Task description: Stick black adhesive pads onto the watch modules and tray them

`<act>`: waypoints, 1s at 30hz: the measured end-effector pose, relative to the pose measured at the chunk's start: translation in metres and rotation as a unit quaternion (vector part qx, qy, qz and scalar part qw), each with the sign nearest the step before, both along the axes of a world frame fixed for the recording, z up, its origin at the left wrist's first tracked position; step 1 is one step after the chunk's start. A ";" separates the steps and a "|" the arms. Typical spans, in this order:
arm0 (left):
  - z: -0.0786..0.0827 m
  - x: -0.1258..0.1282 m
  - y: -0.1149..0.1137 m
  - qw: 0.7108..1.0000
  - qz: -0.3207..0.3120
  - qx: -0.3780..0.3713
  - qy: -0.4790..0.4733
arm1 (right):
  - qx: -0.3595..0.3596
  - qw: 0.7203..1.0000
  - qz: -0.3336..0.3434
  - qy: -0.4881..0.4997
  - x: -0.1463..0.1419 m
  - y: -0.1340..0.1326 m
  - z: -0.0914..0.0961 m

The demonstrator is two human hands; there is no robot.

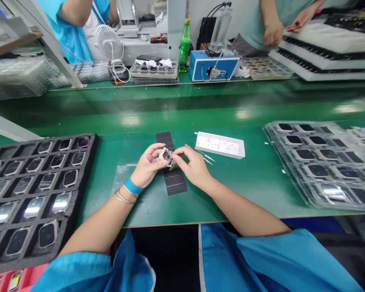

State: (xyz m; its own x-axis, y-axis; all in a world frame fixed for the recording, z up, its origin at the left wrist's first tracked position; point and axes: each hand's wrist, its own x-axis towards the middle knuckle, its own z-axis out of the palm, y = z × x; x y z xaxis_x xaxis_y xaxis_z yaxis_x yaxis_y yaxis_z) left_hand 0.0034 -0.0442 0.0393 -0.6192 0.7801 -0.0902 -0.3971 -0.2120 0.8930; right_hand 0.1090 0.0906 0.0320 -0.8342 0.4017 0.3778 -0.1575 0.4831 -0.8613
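Observation:
My left hand (147,164) and my right hand (193,164) meet over the middle of the green bench, fingers pinched together on a small watch case (166,156) with dark and yellow parts showing inside. The case is held just above a strip of dark rectangular pads (174,180) lying on the bench. A blue band and thin bangles circle my left wrist. Metal tweezers (200,153) lie just right of my right hand, beside a shallow white tray (220,145) holding tiny parts.
A black foam tray (79,202) of several watch cases fills the left. Clear plastic trays (319,166) of watch parts lie at the right. Across the bench are a white fan (108,41), a green bottle (185,44), a blue box device (214,65) and two other people.

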 end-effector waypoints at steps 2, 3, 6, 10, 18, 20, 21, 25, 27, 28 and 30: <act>0.002 -0.002 -0.001 1.000 0.004 0.002 0.001 | -0.176 0.982 0.065 -0.025 -0.002 0.001 0.000; 0.003 -0.003 -0.001 1.000 0.004 0.002 0.001 | -0.250 0.961 0.113 -0.046 -0.004 0.002 -0.001; 0.005 -0.007 -0.004 1.000 0.006 -0.001 0.001 | -0.368 0.893 0.223 -0.129 -0.006 0.005 -0.003; 0.009 -0.008 -0.008 0.999 0.028 -0.034 0.014 | -0.393 0.886 0.192 -0.152 -0.007 0.009 -0.003; -0.002 -0.023 -0.008 0.987 -0.005 -0.152 0.060 | -0.312 0.939 0.148 -0.007 -0.025 0.030 -0.016; -0.008 -0.025 -0.007 0.986 -0.007 -0.148 0.077 | -0.303 0.941 0.149 0.005 -0.031 0.032 -0.021; -0.011 -0.026 -0.007 0.985 -0.009 -0.147 0.085 | -0.301 0.942 0.151 0.006 -0.034 0.033 -0.023; -0.017 -0.028 -0.006 0.984 -0.015 -0.156 0.084 | -0.311 0.929 0.200 -0.014 -0.038 0.035 -0.018; -0.016 -0.027 -0.004 0.983 -0.014 -0.166 0.072 | -0.320 0.921 0.222 -0.012 -0.034 0.035 -0.012; -0.014 -0.026 -0.003 0.983 -0.020 -0.171 0.064 | -0.322 0.920 0.222 -0.002 -0.031 0.033 -0.008; -0.009 -0.020 -0.003 0.984 -0.038 -0.169 0.046 | -0.320 0.925 0.205 0.020 -0.022 0.027 -0.001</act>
